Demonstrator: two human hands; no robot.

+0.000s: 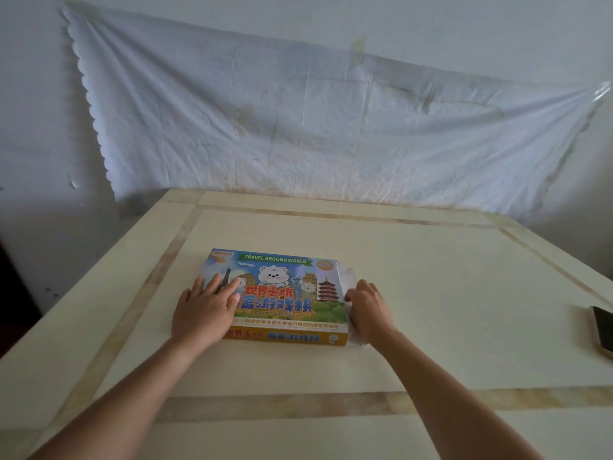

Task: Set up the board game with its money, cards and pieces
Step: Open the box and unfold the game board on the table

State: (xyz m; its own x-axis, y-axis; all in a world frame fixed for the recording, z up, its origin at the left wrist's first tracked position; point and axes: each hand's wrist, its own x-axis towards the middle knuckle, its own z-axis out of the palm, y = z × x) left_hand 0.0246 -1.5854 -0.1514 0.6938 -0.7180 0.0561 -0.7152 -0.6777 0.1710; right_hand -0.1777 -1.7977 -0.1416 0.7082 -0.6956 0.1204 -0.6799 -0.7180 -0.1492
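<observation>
Behind the cream table (431, 310) a wrinkled white cloth (315, 121) hangs on a pale wall, with some yellowish stains on it. On the table, a little left of the middle, lies the board game box (282, 293), flat and closed. A dark flat object, maybe a phone (602, 330), lies at the right edge, well apart from the box.

The left hand (205, 313) rests open on the left part of the lid, fingers spread and pressing down. The right hand (368, 310) is at the right end of the box, and its fingers are curled on a clear plastic wrap (348, 277) that stands out loose there; it seems to pinch this film, but I cannot see the fingertips well.

I judge the task to be at its very beginning. The box is not yet opened, and no board, money, cards or pieces are on the table. The wrap must come off first, then the lid, then everything must be laid out.

On the lid a green banner reads "TRAVEL AROUND WORLD", and lower "FUN GAME" under large Chinese characters. A white cartoon bear, a pagoda and a tower are drawn there. The near orange side also has Chinese writing, too blurred to read.
</observation>
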